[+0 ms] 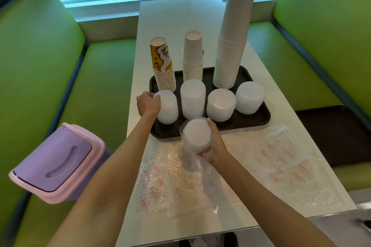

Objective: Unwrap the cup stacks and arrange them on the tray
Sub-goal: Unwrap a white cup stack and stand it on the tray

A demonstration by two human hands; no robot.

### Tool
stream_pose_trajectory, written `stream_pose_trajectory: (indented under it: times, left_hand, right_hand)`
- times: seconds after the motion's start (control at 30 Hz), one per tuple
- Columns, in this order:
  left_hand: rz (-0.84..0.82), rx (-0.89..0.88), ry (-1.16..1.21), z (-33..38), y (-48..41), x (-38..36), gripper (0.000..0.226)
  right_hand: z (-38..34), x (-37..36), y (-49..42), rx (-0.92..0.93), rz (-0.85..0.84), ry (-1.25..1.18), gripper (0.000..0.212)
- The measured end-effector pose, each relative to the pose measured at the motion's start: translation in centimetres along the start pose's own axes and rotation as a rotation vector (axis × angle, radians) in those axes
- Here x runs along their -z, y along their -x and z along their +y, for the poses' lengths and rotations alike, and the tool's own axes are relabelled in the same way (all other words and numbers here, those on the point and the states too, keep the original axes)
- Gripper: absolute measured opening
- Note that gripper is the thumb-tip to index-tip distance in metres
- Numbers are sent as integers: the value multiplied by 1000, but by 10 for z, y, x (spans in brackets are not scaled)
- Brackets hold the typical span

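A dark brown tray (259,120) on the white table carries three upturned paper cup stacks at its back: a yellow patterned stack (163,66), a short white stack (193,56) and a tall white stack (232,36). In front of them stand several stacks of white plastic cups. My left hand (148,104) grips the leftmost plastic stack (167,107) on its side. My right hand (214,142) holds another white plastic stack (196,136), still in clear wrap, over the tray's front edge.
Empty clear wrappers with red print lie on the table, one (176,178) near me and one (289,164) on the right. A purple bin with a pink rim (56,164) sits on the green bench (36,66) at left. A second dark tray (337,132) lies on the right bench.
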State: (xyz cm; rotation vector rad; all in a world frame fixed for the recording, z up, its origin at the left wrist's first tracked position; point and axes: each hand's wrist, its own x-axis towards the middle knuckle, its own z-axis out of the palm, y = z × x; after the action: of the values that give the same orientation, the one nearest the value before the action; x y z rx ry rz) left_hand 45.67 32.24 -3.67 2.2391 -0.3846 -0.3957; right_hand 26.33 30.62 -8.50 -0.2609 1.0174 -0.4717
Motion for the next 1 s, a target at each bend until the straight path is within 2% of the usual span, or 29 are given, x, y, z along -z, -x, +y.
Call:
stream_pose_trajectory:
  times: [0.17,0.33,0.4,0.47,0.6,0.77,0.9,1.0]
  left_hand:
    - [10,-153,-66,-1,8,-1,45]
    - [-124,-374,-222,-8,17,-3,79]
    - [-166,-400,-298,-12,17,-5,86]
    - [-186,-410,-350,-15,15,-9,86]
    - [-216,-449,-465,-22,11,-13,78]
    - [-187,-496,-476,-25,10,-14,74]
    - [-207,-499,-502,-25,9,-12,74]
    - [-148,-519,-487,-21,14,-7,75]
  right_hand:
    - [-1,2,0,0,-18,-11,43]
    - [0,3,-4,-1,-37,-19,54]
    - [0,3,-3,4,-47,-34,48]
    - [-2,3,0,10,-55,-47,43]
    - [-2,1,0,2,-52,-37,50]
    - [-3,5,-1,-4,-46,-42,51]
    - [-6,4,3,-2,-59,-47,41]
    - [-6,1,5,-10,-79,-60,39]
